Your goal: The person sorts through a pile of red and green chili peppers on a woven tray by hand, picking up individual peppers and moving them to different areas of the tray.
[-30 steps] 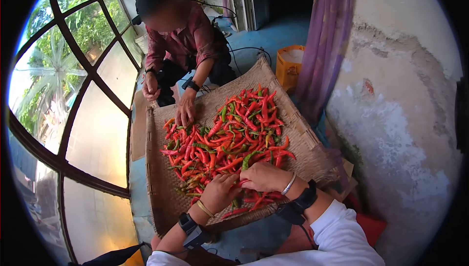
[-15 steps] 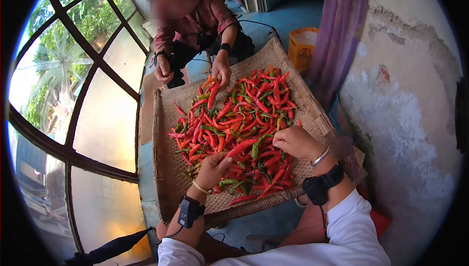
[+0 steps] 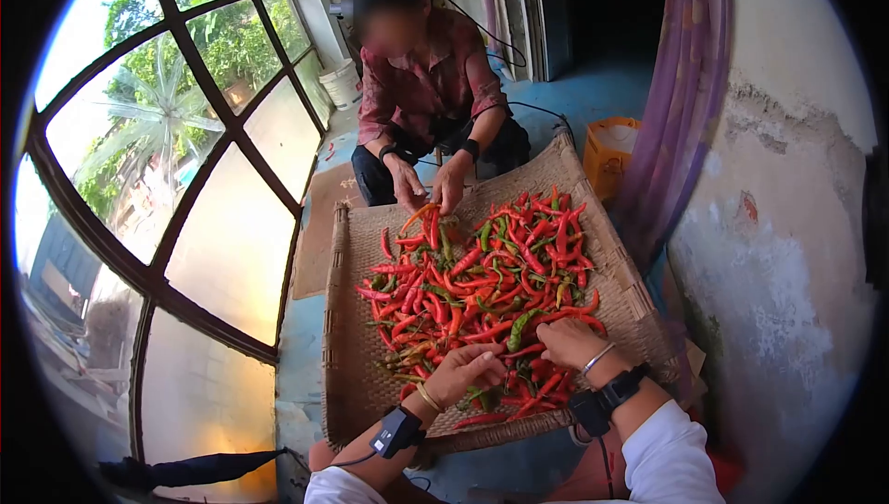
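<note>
Red chili peppers (image 3: 463, 286), with some green ones among them, lie heaped on a woven tray (image 3: 356, 402) before me. Over the near part of the heap, my left hand (image 3: 466, 374) has its thumb and fingers apart, with no pepper plainly gripped. My right hand (image 3: 571, 344) is to its right, fingertips pinched at the end of a red chili pepper (image 3: 525, 350) that points toward my left fingers. Beside the right fingertips lies a wrinkled green chili pepper (image 3: 520, 330). Part of the right fingers' grip is hidden.
Across the tray sits another person (image 3: 431, 78), both hands (image 3: 431, 185) holding peppers at the far edge. Framed windows (image 3: 222, 226) stand on the left. A purple curtain (image 3: 681, 87), a yellow container (image 3: 609, 157) and a worn wall (image 3: 778, 226) are on the right.
My view has shifted, so the tray appears lower and further right. My left hand has let go of the red chili pepper it held. The other person's hands have come together over peppers.
</note>
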The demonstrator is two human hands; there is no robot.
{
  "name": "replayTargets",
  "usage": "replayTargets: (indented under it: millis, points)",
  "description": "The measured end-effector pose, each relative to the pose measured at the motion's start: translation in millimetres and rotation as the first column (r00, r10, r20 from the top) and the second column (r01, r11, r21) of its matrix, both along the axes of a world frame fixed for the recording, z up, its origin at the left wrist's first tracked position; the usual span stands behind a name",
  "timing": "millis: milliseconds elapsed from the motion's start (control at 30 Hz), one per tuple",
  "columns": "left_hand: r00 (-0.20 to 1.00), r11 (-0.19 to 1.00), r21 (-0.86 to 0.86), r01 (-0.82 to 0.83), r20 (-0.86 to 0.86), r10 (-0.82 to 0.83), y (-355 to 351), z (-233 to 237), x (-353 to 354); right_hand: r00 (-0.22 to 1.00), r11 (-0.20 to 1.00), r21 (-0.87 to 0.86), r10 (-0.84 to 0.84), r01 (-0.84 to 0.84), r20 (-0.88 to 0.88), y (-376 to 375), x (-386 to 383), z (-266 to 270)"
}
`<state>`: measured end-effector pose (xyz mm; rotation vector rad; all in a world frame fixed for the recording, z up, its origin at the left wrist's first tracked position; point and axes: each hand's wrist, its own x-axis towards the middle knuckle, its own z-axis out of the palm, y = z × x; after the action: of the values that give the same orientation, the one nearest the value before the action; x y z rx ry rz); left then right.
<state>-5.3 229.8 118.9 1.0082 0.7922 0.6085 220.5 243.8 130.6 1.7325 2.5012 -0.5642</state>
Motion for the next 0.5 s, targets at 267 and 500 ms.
replayTargets:
  millis: [267, 500]
  points:
    - [0.987, 0.989, 0.050, 0.139, -0.091, -0.134, -0.5, -5.2, 4.1, 0.989, 0.989, 0.017, 0.144, -0.144, 0.025, 0.8, -0.3, 3.0]
    - [0.995, 0.943, 0.323, 0.075, -0.088, -0.049, -5.5, -7.8, 9.6, 0.681, 0.985, 0.155, 0.161, -0.070, -0.715, -9.4, -23.8, 26.9]
